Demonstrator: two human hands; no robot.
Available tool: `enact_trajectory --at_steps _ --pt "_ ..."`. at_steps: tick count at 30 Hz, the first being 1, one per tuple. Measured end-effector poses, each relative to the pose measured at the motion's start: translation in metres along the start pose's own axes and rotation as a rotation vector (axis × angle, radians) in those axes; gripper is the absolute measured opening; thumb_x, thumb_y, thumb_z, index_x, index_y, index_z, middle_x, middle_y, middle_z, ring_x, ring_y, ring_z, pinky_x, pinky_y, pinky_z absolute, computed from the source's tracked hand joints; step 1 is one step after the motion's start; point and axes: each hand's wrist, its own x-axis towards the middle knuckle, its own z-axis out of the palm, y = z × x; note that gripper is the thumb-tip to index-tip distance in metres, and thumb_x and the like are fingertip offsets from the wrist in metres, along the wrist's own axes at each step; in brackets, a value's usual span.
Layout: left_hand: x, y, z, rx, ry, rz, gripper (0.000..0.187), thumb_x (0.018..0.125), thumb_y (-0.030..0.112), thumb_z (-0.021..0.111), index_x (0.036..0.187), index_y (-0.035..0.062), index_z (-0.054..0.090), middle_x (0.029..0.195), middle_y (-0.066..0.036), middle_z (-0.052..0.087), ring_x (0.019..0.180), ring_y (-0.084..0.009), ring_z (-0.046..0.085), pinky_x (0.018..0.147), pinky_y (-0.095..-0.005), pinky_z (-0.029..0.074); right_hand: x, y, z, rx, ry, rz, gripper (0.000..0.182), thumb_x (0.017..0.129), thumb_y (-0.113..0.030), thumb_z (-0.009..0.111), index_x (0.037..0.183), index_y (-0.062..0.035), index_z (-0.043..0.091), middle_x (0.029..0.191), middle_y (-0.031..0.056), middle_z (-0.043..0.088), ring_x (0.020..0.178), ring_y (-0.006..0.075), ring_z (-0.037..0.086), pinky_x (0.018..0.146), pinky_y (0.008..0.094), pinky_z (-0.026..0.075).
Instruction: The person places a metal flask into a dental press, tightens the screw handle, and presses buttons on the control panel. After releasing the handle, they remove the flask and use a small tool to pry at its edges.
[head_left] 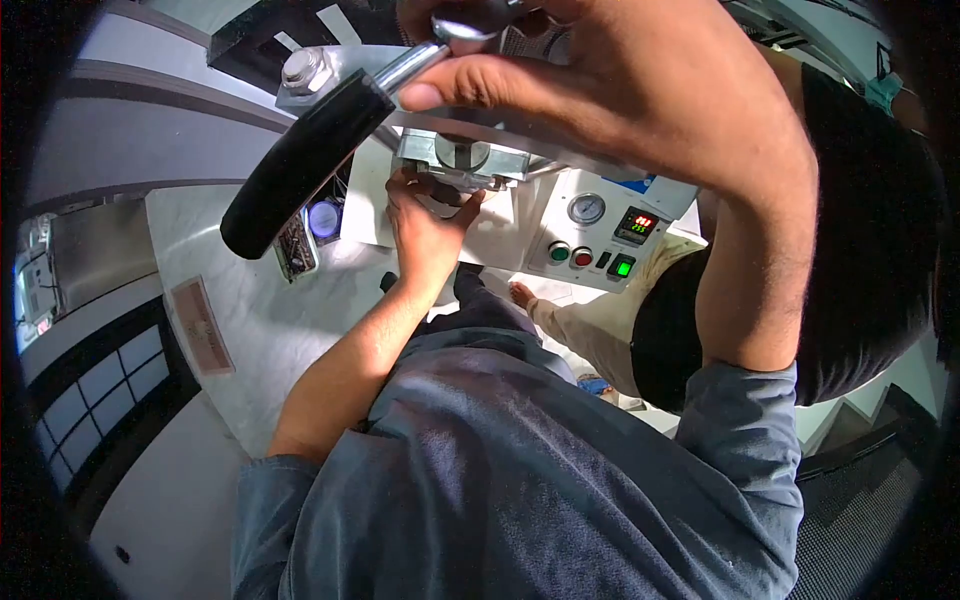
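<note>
At the top, my right hand (pixel 600 90) is closed around the shiny metal hub (pixel 470 27) of a lever, its thumb lying along the metal shaft. The lever's thick black handle (pixel 305 165) slants down to the left. Below it, my left hand (pixel 428 225) reaches up to the metal block (pixel 505 163) of a bench machine. Its thumb and fingers curve around a small part under the block, which is mostly hidden. A silver round fitting (pixel 460 152) sits in the middle of the block.
The machine's front panel (pixel 545 255) carries a pressure gauge (pixel 587 208), a lit digital display (pixel 636 225) and several buttons. A hex bolt (pixel 305 68) tops its frame. Left are a blue lid (pixel 324 218) and a tray of small items (pixel 296 248). Another person (pixel 870 240) is close at right.
</note>
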Motion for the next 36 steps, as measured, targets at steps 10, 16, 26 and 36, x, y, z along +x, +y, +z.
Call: enact_trajectory --at_steps 10,16,26,36 --pt "0.001 -0.006 -0.001 0.02 -0.023 -0.024 0.077 0.064 0.025 0.09 0.116 -0.0027 0.04 0.094 -0.014 0.057 0.089 -0.0307 0.058 0.081 -0.0445 0.045 0.001 -0.009 -0.012 0.14 -0.023 0.034 0.036 0.093 -0.038 0.062 0.107 -0.0037 0.062 0.077 0.0093 0.061 0.079 0.0249 0.06 0.079 0.0397 0.041" --pt "0.0 -0.012 0.002 0.022 -0.001 -0.013 0.075 0.063 0.027 0.09 0.114 -0.0013 0.042 0.093 -0.013 0.056 0.086 -0.0291 0.057 0.08 -0.0442 0.045 0.005 -0.008 -0.005 0.004 0.061 0.011 0.038 0.093 -0.04 0.062 0.102 -0.003 0.062 0.075 0.0101 0.061 0.073 0.026 0.06 0.074 0.0413 0.045" --pt "-0.001 -0.014 0.002 0.032 0.002 0.021 0.074 0.064 0.027 0.089 0.114 -0.0004 0.042 0.097 -0.013 0.054 0.089 -0.0296 0.056 0.08 -0.044 0.045 0.001 -0.01 0.0 0.086 0.019 0.131 0.042 0.093 -0.043 0.061 0.092 -0.0015 0.064 0.069 0.0119 0.062 0.062 0.0279 0.063 0.058 0.0374 0.05" --pt "-0.002 -0.009 -0.005 0.082 -0.045 -0.066 0.076 0.065 0.029 0.088 0.119 0.0016 0.041 0.107 -0.015 0.055 0.101 -0.0317 0.054 0.091 -0.0458 0.04 0.004 -0.009 -0.006 0.016 0.01 0.08 0.047 0.095 -0.048 0.055 0.089 -0.0024 0.065 0.066 0.0134 0.063 0.061 0.0309 0.065 0.058 0.0396 0.051"
